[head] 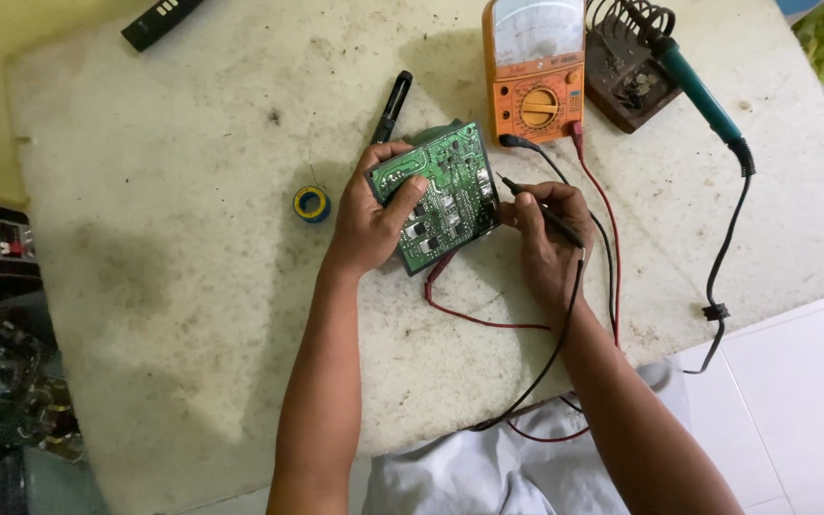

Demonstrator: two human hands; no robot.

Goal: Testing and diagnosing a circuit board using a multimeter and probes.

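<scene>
My left hand (371, 217) grips a green circuit board (445, 181) by its left edge, thumb lying across its face, tilting it up off the white table (174, 238). My right hand (547, 240) pinches a black test probe (538, 205) like a pen, its tip touching the board's right edge. The probe's black lead and a red lead (606, 229) run back to an orange analogue multimeter (534, 67) just behind the board.
A soldering iron with a teal handle (693, 86) rests in a coil stand (627, 72) at the back right. A small solder spool (312, 203), black tweezers (391, 107) and a black remote (159, 19) lie on the table. Clutter sits at the left edge.
</scene>
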